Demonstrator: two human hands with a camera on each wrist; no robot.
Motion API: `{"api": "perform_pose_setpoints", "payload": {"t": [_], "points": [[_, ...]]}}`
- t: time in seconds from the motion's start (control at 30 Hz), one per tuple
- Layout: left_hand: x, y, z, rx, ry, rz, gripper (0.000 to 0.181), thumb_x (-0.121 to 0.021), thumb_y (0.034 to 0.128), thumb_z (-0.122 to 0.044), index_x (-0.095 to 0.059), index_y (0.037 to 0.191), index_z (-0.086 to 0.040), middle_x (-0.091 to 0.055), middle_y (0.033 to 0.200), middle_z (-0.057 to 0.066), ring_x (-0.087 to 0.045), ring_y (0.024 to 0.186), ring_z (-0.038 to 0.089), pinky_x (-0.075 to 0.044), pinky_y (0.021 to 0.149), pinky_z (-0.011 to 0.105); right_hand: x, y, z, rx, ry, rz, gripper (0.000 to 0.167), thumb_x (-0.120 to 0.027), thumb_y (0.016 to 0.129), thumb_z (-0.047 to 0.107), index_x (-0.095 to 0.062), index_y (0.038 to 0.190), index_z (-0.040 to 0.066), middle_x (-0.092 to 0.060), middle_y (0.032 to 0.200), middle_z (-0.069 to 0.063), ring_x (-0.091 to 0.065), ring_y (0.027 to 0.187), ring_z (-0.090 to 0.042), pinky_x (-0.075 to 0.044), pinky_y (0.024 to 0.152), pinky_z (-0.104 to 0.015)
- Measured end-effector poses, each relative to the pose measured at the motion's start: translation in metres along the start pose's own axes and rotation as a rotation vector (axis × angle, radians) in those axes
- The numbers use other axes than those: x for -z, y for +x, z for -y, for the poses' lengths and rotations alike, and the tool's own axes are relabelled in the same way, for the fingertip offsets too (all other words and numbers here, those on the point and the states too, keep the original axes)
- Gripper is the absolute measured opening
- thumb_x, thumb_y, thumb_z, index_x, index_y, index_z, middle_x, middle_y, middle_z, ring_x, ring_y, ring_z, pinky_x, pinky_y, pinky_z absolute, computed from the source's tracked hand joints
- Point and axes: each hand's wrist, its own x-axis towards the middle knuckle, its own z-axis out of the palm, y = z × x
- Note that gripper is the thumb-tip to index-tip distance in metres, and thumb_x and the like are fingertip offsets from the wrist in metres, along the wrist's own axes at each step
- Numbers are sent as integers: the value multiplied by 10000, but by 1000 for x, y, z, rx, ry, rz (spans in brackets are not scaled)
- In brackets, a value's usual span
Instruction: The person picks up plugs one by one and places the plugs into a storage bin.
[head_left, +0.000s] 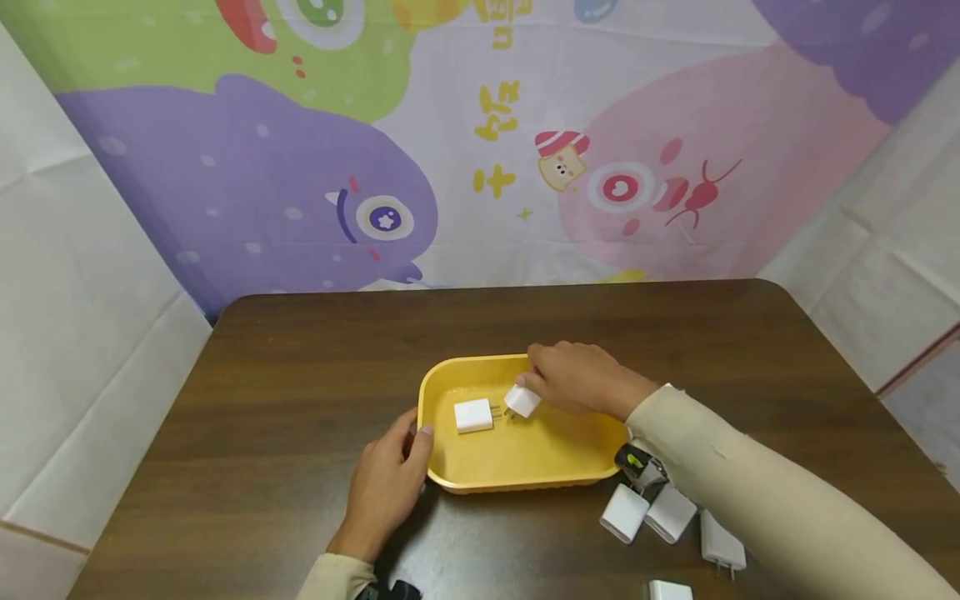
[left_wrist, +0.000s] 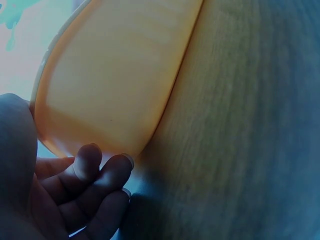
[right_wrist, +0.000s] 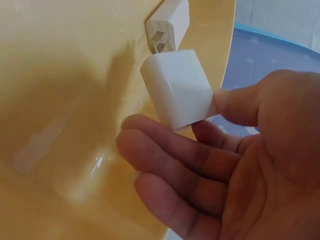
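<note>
My right hand (head_left: pixel 581 377) pinches a white plug-in charger (head_left: pixel 522 401) between thumb and fingers, over the inside of a yellow tray (head_left: pixel 517 482). Its metal prongs point down and left. Close by in the tray lies a second white charger (head_left: pixel 473 416) on its side, prongs towards the held one. The right wrist view shows the held charger (right_wrist: pixel 177 90) at the thumb tip, the other fingers loosely bent below. At the tray's left end, my left hand (head_left: pixel 386 479) grips the wall, thumb at the rim. In the left wrist view its fingers (left_wrist: pixel 102 185) curl against the tray's outside.
Several more white chargers lie on the dark wooden table (head_left: pixel 300 375) by the tray's front right corner, among them one charger (head_left: pixel 625 513) under my right forearm's near side. A cartoon-printed cloth (head_left: pixel 465 167) hangs behind the table, with white sheets at both sides.
</note>
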Motion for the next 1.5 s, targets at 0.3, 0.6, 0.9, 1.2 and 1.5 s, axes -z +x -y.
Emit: {"api": "perform_pose_setpoints", "payload": {"t": [0.3,0.6,0.9,1.2,1.5], "points": [[-1,0,-2,-1,5,3,366,-548,1020,-320,-647,1329,-150,-542,689,-47,-496,608,135,-397,596,332,-1,5,-1,-47,72,43,234,-488,1039,289,-638,985,118,-603,835,-5,-558,719,-194,-469,700,-364],[-2,-1,-3,-12,5,4,366,-549,1020,-322,-646,1330,-153,-545,690,-53,-498,604,128,-399,594,332,1,1,-2,-59,95,43,198,-524,1004,292,-665,941,168,-601,813,10,-536,677,-183,-430,636,-340],[0,0,-1,-12,12,-3,363,-552,1018,-308,-646,1330,-148,-547,696,-51,-502,619,136,-402,609,335,7,-8,-5,-84,104,38,222,-571,1001,344,-693,1049,165,-611,844,25,-551,720,-171,-447,667,-340],[0,0,0,4,15,-5,367,-558,1012,-302,-647,1331,-144,-562,711,-46,-512,641,147,-404,626,338,16,-20,-16,-61,146,-32,197,-623,983,339,-693,1005,156,-611,800,27,-543,689,-162,-453,629,-324],[-1,0,-1,3,13,-2,364,-558,1013,-302,-648,1330,-148,-557,701,-48,-510,631,142,-401,618,337,14,-32,-28,-60,240,-88,175,-633,981,298,-684,969,131,-609,805,4,-540,693,-164,-463,626,-317]]}}
